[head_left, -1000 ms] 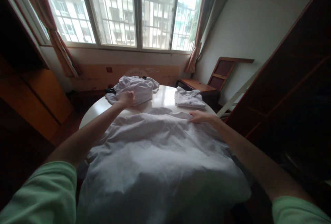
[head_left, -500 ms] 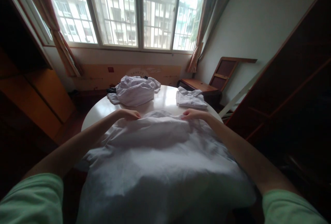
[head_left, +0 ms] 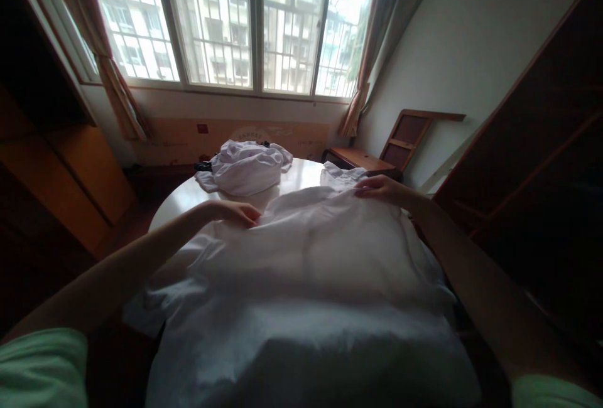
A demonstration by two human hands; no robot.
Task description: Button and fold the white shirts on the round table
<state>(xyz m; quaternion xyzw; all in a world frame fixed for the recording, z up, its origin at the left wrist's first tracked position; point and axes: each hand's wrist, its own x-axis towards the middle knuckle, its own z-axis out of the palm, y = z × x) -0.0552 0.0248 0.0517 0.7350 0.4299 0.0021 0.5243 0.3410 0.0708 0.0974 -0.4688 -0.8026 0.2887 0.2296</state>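
White shirt [head_left: 311, 270] lies spread over the round desk [head_left: 301, 172], hanging off the near edge. Looks soft, light, floppy; best taken at far hem/corners. Left hand [head_left: 235, 212] & right hand [head_left: 381, 187] grip its far edge, fingers pinching cloth. Crumpled pile [head_left: 245, 166] sits beyond.

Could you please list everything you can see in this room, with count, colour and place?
spread garment: one, white, laid over the near part of the table
crumpled clothes pile: one, white, far left of the table
folded garment: one, white, far right, partly hidden
round table: one, pale, centre
window: one, barred, far wall
curtains: two, brownish, at the window's sides
wooden furniture: brown, right corner
left hand: resting on the garment's far left edge
right hand: on the garment's far right edge
sleeves: two, green, bottom corners
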